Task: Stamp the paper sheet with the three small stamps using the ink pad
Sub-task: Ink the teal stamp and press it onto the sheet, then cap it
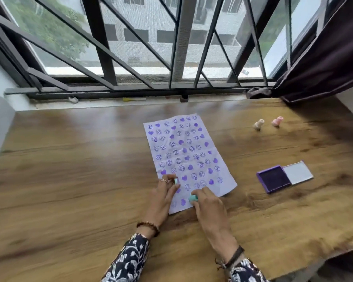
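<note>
Starting at the left, our left hand rests on the near-left part of the paper sheet, fingers spread flat, probably to pin the sheet against the wooden surface so it cannot slide under a press. A small teal piece shows beside its fingertips; we cannot tell whether it is pinched or only lying there, so that grip stays uncertain.

Just right of it, our right hand closes its grip around a teal stamp, set down on the sheet's near edge, where the remaining bare paper seems to be. The rest of the sheet is already crowded with purple hearts and smiling faces, so we judge the job nearly finished.

Further right, the ink pad lies open, its lid folded aside, near enough for re-inking. Beyond it, toward the window, a cream stamp and a pink stamp stand apart, parked out of the way.
</note>
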Demonstrator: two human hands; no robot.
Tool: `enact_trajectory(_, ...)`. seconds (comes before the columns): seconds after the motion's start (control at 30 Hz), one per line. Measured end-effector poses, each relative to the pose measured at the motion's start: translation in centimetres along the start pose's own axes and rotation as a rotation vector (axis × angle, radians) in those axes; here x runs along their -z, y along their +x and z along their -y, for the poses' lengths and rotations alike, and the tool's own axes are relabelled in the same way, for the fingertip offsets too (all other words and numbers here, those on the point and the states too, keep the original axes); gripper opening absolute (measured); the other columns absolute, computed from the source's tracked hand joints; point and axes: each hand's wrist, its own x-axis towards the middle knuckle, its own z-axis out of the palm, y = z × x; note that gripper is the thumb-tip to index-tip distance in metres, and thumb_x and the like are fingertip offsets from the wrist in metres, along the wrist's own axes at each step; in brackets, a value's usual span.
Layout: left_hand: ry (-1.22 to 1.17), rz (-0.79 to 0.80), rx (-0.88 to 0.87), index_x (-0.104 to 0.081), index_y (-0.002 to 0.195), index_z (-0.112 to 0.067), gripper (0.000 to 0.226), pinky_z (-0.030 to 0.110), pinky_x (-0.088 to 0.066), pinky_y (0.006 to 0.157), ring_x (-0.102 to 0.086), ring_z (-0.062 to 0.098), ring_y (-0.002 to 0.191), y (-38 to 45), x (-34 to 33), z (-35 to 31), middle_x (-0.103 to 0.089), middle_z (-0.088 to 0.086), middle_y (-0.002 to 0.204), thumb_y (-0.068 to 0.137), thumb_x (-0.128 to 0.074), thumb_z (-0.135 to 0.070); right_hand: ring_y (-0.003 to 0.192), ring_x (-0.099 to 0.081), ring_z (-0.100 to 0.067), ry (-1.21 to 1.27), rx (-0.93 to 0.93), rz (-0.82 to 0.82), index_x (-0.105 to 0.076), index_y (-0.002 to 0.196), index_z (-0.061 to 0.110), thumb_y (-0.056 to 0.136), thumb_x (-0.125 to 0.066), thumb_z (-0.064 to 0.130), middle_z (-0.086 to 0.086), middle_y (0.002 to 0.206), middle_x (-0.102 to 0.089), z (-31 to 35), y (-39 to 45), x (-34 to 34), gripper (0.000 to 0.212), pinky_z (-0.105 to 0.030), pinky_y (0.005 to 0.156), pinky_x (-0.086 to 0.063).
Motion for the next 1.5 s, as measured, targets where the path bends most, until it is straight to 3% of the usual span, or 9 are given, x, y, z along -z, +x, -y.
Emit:
enact_trajectory(0.17, -0.031, 0.004, 0.034, -0.050, 0.103, -0.023, 0.015, 0.018, -0.047, 0.083, -0.062, 0.008, 0.090, 0.0, 0.0, 0.2, -0.067, 0.009, 0.099, 0.090, -0.052, -0.015, 0.100, -0.056, -0.030, -0.238, 0.108, 0.211, -0.053, 0.101, 0.004, 0.085, -0.045, -0.008, -0.013, 0.109, -0.055, 1.4, 1.9, 1.3, 0.022, -0.035, 0.078, -0.046)
enact_trajectory(0.3, -0.077, -0.017, 0.091, -0.051, 0.102, -0.017, 0.012, 0.016, -0.045, 0.084, -0.059, 0.010, 0.094, 0.3, 0.0, -0.4, -0.065, 0.003, 0.098, 0.090, -0.053, -0.015, 0.104, -0.057, -0.035, -0.350, 0.177, 0.295, -0.054, 0.103, 0.001, 0.082, -0.045, -0.015, -0.020, 0.111, -0.057, 2.3, 2.7, 1.4, 0.028, -0.038, 0.079, -0.048)
enact_trajectory(0.47, -0.088, -0.101, 0.118, -0.055, 0.097, -0.012, 0.012, 0.003, -0.045, 0.064, -0.060, 0.004, 0.081, 0.3, 0.1, -1.9, -0.066, -0.005, 0.086, 0.086, -0.059, -0.015, 0.094, -0.059, -0.024, 0.166, -0.037, 0.289, -0.068, 0.093, 0.006, 0.076, -0.066, 0.009, -0.011, 0.100, -0.068, -1.4, 4.2, 4.0, 0.017, -0.030, 0.075, -0.042)
enact_trajectory(0.6, -0.196, -0.150, 0.075, -0.064, 0.099, -0.014, 0.018, 0.017, -0.050, 0.082, -0.064, 0.006, 0.089, -0.1, -0.2, -3.7, -0.069, 0.002, 0.099, 0.082, -0.064, -0.010, 0.070, -0.061, -0.013, 0.694, -0.156, 0.143, -0.069, 0.076, 0.023, 0.077, -0.069, 0.007, -0.003, 0.078, -0.067, -4.2, 3.5, 7.2, 0.016, -0.038, 0.077, -0.054)
enact_trajectory(0.67, -0.317, -0.086, 0.098, -0.068, 0.093, -0.018, 0.018, 0.013, -0.053, 0.075, -0.066, 0.001, 0.082, -0.2, -0.9, -4.9, -0.071, -0.003, 0.093, 0.081, -0.064, -0.006, 0.072, -0.066, -0.007, 0.801, -0.120, 0.121, -0.069, 0.076, 0.034, 0.078, -0.069, 0.009, 0.008, 0.074, -0.072, -5.0, 3.1, 8.7, 0.025, -0.026, 0.075, -0.054)
enact_trajectory(0.77, -0.473, 0.002, 0.175, -0.070, 0.087, -0.016, 0.018, 0.012, -0.055, 0.063, -0.068, 0.004, 0.070, 0.1, -3.1, -6.7, -0.073, -0.004, 0.076, 0.081, -0.061, -0.001, 0.078, -0.069, -0.002, 0.936, -0.058, 0.065, -0.072, 0.085, 0.028, 0.075, -0.072, 0.008, 0.010, 0.082, -0.075, -5.7, 2.8, 10.6, 0.023, -0.009, 0.068, -0.051)
enact_trajectory(0.9, -0.537, 0.036, 0.188, -0.072, 0.078, -0.013, 0.019, 0.014, -0.055, 0.059, -0.069, 0.006, 0.065, 0.9, -6.3, -8.7, -0.075, -0.001, 0.066, 0.081, -0.058, 0.000, 0.082, -0.071, -0.004, 0.955, 0.011, 0.011, -0.072, 0.089, 0.019, 0.071, -0.075, 0.004, 0.004, 0.087, -0.076, -7.0, 2.7, 12.6, 0.024, -0.014, 0.073, -0.054)
enact_trajectory(1.27, -0.492, 0.014, 0.174, -0.068, 0.074, -0.006, 0.020, 0.012, -0.053, 0.049, -0.066, 0.007, 0.049, 4.7, -13.6, -11.4, -0.070, 0.001, 0.050, 0.084, -0.054, 0.004, 0.084, -0.070, -0.004, 0.895, 0.171, -0.099, -0.068, 0.082, 0.025, 0.069, -0.076, 0.000, -0.003, 0.091, -0.072, -13.8, 4.0, 15.4, 0.029, -0.012, 0.075, -0.054)
enact_trajectory(1.5, -0.517, 0.002, 0.208, -0.064, 0.067, -0.003, 0.021, 0.011, -0.053, 0.048, -0.064, 0.006, 0.046, 6.3, -17.6, -11.5, -0.067, 0.001, 0.046, 0.084, -0.052, 0.005, 0.082, -0.069, -0.001, 0.892, 0.175, -0.034, -0.072, 0.084, 0.022, 0.069, -0.076, 0.002, 0.007, 0.087, -0.073, -18.0, 5.9, 16.1, 0.026, -0.012, 0.073, -0.054)
